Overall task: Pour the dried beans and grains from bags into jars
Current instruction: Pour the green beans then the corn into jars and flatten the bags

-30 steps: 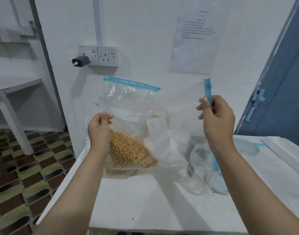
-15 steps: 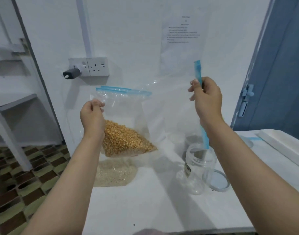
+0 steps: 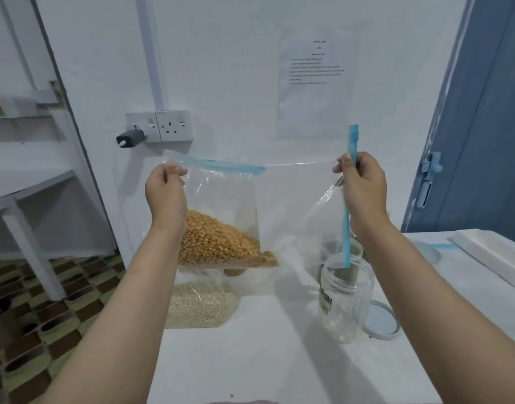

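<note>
White tabletop (image 3: 250, 360) lies beneath both hands. Left hand (image 3: 166, 193) pinches a clear bag (image 3: 221, 217) of yellow grains; right hand (image 3: 362, 185) grips its blue zip strip (image 3: 347, 228), apparently hanging over the open jar (image 3: 345, 298) below.

Even, cool, fairly bright light with soft shadows on the table (image 3: 250, 360), faint glare on the bag (image 3: 294, 205), slight softness throughout and wide-angle bending at the edges.

Small room, white-painted walls.
Double socket (image 3: 166, 125) with dark plug (image 3: 130, 139) and printed notice (image 3: 314, 83) on wall; blue door (image 3: 484, 118) right; white shelving (image 3: 23, 182) left; chequered floor (image 3: 31, 316).
</note>
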{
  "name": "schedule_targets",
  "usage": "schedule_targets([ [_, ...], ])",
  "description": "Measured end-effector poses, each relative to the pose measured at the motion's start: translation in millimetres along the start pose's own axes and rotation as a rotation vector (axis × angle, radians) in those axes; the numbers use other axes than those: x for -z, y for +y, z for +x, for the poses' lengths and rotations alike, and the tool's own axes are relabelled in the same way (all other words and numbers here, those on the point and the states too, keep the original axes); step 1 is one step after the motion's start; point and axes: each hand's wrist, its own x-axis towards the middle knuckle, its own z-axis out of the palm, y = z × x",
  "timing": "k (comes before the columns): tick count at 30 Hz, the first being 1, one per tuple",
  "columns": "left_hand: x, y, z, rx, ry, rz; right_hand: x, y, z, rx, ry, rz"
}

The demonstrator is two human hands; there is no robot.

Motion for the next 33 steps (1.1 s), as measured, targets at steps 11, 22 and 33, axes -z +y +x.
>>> schedule_targets([
  [11,-11,21,-4,-0.064,0.049,0.039,16,0,8,-0.011,-0.057,0.056],
  [22,-25,41,-10,-0.081,0.112,0.050,26,4,14,0.004,-0.087,0.147],
  [33,-33,52,-12,-0.105,0.118,0.099,31,2,17,-0.019,-0.065,0.165],
])
